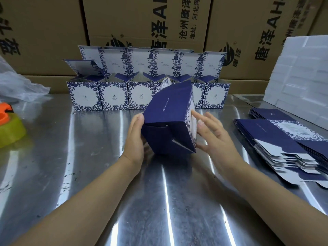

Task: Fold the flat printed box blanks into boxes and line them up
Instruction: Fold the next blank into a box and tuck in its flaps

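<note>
Currently the box (168, 125) tilts at the middle of the table (159, 201), closed bottom facing the person, top aimed at the row of boxes (113, 96) along the far edge. The left hand (136, 137) grips its left side; the right hand (213, 135) presses flat against its right.

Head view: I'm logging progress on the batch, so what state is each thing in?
folded box: tilted, bottom flaps tucked shut.
left hand: grips the box's left side.
right hand: straight fingers against its printed side.
row of boxes: upright, lids open.
box blanks: flat, stacked at right.
</note>
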